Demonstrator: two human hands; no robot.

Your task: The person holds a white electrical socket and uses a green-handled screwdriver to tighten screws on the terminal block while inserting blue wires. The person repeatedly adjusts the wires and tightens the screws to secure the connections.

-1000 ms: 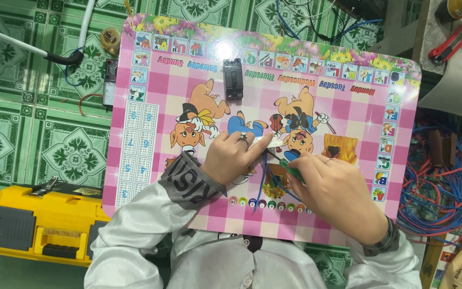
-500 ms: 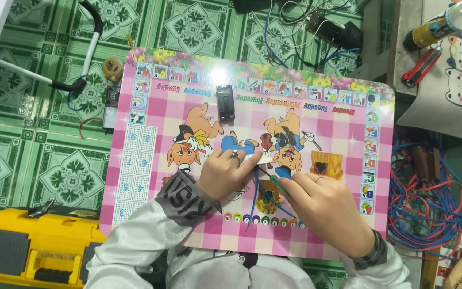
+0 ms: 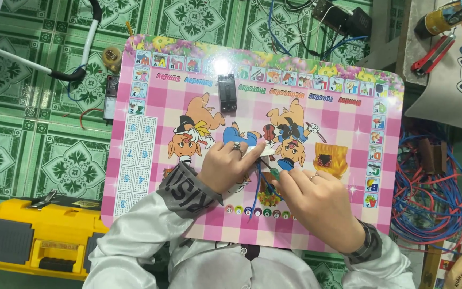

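Glossy pink checked board (image 3: 151, 160); hands (image 3: 274, 179) pinch thin blue wire (image 3: 256, 187).

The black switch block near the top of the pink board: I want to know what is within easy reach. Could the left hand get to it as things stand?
Probably yes. The black switch block lies alone on the pink board, and only bare board shows between it and the left hand. That hand is busy, though, pressing a small white piece.

Small white piece (image 3: 256, 151) is lying flat under left fingertips; blue wire (image 3: 256, 184) is trailing down between hands, possibly attached.
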